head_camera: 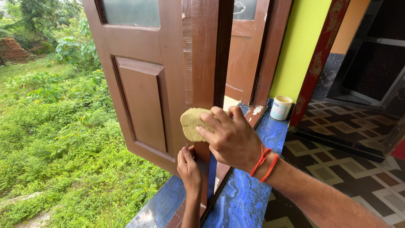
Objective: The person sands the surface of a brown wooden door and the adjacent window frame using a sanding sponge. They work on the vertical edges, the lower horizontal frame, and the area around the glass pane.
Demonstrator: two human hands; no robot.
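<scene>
so far the right hand [232, 137] grips a tan pad [192, 123] flat against the brown shutter [202, 63] edge; just below, the left hand [188, 169] clasps that edge. above the hands it looks scuffed and streaky, so rubbing seems partly done.

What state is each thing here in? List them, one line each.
Left window shutter: swung open outward.
Right window shutter: open, angled inward.
Pad: folded, pressed against the shutter's edge.
Right hand: gripping the pad.
Left hand: holding the shutter's lower edge.
White tub: upright on the blue sill, lid on.
Red thread: tied round the right wrist.
</scene>
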